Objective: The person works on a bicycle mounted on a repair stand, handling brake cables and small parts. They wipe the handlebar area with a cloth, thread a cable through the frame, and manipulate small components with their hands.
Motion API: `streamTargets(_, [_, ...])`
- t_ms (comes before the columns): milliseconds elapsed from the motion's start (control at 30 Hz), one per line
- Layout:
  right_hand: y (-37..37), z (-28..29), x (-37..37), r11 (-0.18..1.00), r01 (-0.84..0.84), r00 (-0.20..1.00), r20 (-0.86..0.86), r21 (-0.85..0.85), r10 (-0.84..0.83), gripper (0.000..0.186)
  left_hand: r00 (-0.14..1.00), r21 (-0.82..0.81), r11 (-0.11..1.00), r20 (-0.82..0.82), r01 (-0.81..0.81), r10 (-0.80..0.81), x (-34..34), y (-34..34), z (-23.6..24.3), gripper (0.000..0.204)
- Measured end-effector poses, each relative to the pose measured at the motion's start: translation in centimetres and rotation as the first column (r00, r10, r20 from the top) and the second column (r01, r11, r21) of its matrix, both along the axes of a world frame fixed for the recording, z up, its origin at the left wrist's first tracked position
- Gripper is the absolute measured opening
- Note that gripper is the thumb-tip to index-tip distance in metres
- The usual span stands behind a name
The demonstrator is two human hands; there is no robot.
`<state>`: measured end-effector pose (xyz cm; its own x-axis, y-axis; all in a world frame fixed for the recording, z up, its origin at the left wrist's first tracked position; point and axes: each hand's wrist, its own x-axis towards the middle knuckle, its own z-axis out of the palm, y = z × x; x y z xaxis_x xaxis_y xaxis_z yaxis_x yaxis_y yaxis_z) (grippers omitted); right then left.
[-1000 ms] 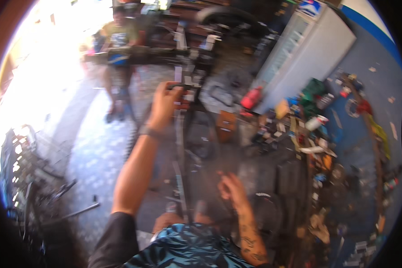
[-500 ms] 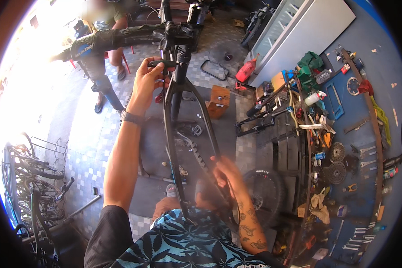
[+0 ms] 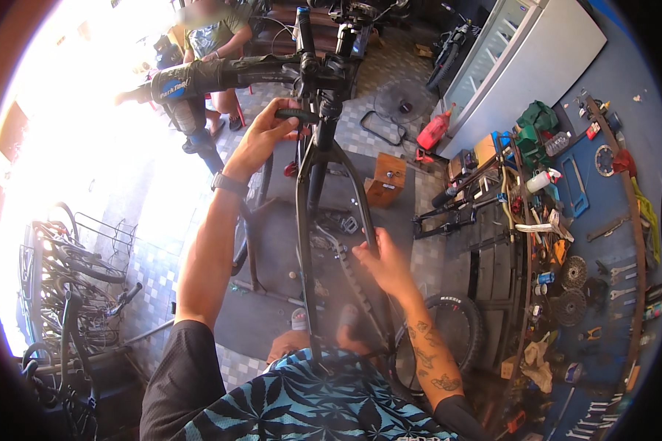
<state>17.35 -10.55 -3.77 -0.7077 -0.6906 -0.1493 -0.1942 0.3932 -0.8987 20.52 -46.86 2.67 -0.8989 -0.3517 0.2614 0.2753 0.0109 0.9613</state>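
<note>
White daylight floods in from 10 o'clock, washing out the checkered grey-and-white tile floor toward 8 o'clock. A flat dark-grey mat covers the centre. At 2 o'clock stands a tall white glass-doored cabinet; a dark-blue painted wall spans 2 to 4 o'clock, black drawers near 4.

One frame tube is partly hidden by the right hand, the wheel by the right forearm; the seated person's head is blurred.
</note>
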Motion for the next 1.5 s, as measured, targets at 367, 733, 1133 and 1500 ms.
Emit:
streamTargets(367, [-1.2, -1.4, -0.3, 0.999, 0.018, 1.0, 0.016, 0.032, -0.018, 0.043, 0.99, 0.208, 0.969, 0.088, -0.129, 0.113, 0.5, 2.7, 0.2, 0.028])
streamTargets(733, [-2.1, -1.1, 0.5, 0.996, 0.089, 0.996, 0.002, 0.015, -0.089, 0.033, 0.861, 0.044, 0.923, 0.379, -0.381, 0.338, 1.8, 8.0, 1.3, 0.031])
streamTargets(1133, [-1.2, -1.3, 0.5, 0.999, 0.025, 0.999, -0.019, -0.024, -0.025, 0.033, 0.997, 0.102, 0.992, 0.004, 0.071, -0.072, 6.7, 6.5, 5.6, 0.052])
streamTargets(1500, [-1.3, -0.5, 1.0, 0.998, 0.026, 1.0, -0.015, -0.061, -0.027, 0.03, 0.95, -0.445, 0.846, -0.03, -0.292, 0.311, 3.1, 3.3, 5.0, 0.023])
